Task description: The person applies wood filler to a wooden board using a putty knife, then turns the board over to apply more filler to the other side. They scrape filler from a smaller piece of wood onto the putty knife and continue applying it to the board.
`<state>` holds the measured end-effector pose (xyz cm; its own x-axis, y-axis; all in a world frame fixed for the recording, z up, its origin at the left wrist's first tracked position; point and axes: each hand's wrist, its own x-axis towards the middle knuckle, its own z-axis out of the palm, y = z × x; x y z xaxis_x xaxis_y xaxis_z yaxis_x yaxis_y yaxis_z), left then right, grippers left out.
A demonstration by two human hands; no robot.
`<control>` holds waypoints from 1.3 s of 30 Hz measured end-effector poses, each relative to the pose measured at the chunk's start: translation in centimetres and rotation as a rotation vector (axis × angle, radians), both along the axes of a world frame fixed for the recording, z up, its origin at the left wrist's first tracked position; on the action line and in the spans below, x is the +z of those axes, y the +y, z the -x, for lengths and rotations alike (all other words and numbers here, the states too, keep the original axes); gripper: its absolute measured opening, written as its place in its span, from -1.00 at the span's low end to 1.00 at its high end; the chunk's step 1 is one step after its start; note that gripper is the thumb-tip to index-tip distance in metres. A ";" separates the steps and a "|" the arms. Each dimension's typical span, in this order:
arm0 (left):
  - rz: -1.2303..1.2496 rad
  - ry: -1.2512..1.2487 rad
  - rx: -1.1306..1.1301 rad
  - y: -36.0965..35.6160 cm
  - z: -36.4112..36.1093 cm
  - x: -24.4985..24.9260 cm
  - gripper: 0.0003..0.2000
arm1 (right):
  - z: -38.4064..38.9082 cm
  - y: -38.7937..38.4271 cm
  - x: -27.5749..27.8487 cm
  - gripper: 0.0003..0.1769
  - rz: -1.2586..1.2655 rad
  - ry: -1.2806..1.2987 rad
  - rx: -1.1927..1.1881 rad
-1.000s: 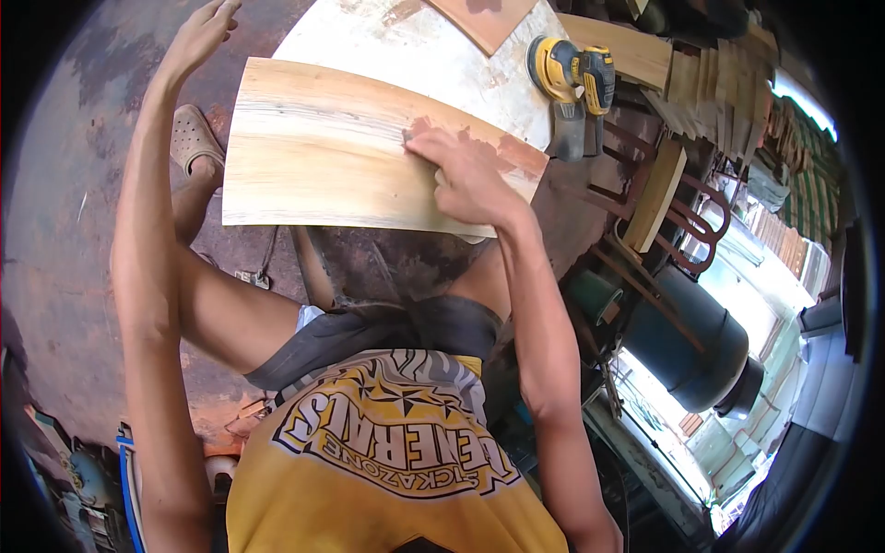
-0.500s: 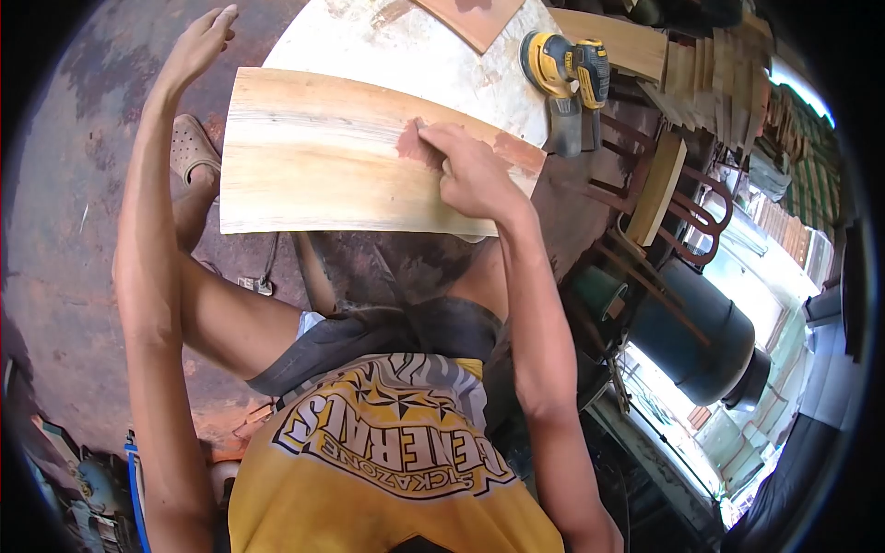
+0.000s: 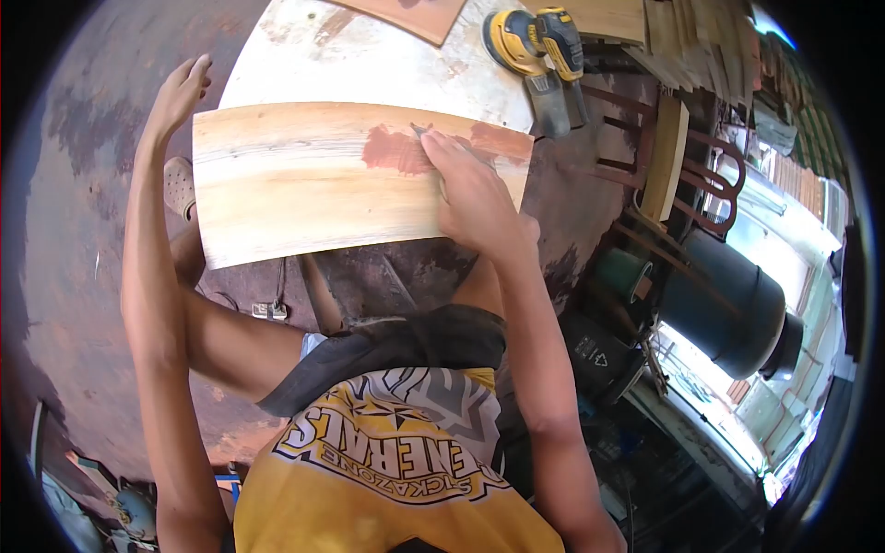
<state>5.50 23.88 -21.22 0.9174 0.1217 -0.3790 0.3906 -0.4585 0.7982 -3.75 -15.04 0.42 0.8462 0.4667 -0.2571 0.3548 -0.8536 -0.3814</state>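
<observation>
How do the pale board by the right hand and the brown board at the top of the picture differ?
Colour: the pale board is light, grained wood with reddish-brown patches; the brown board is brown wherever it shows.
View: both ends of the pale board show; the brown board is cut off by the picture's top edge.
Contact: the right hand works at the pale board; no hand touches the brown board's visible part.
Shared: both look flat.

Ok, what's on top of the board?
Reddish-brown patches and the right hand. The hand covers part of the board, so the surface there can't be seen.
</observation>
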 end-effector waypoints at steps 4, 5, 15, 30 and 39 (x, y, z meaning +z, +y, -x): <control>-0.025 0.062 0.000 -0.1 0.1 -0.3 -0.41 | -0.7 -0.4 -2.4 -0.37 0.138 -0.071 0.063; -0.022 0.070 0.009 0.1 0.3 -0.4 -0.41 | -0.9 -0.4 -3.1 -0.37 0.129 -0.066 0.064; -0.058 0.087 -0.034 -0.8 -1.7 -0.8 -0.42 | 0.4 -1.0 -3.4 -0.40 0.124 -0.078 0.110; -0.014 0.078 -0.084 -1.8 -3.3 -2.0 -0.46 | -1.4 -1.4 -3.6 -0.39 0.071 -0.071 0.110; -0.229 -0.027 -0.058 -2.6 -3.5 -2.2 -0.45 | -0.1 -2.6 -1.9 -0.46 0.130 -0.066 0.143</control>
<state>8.99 21.31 -23.44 0.9346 0.1483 -0.3233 0.3385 -0.6500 0.6804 -3.67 -17.66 -1.45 0.7908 0.5497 -0.2691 0.4963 -0.8333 -0.2436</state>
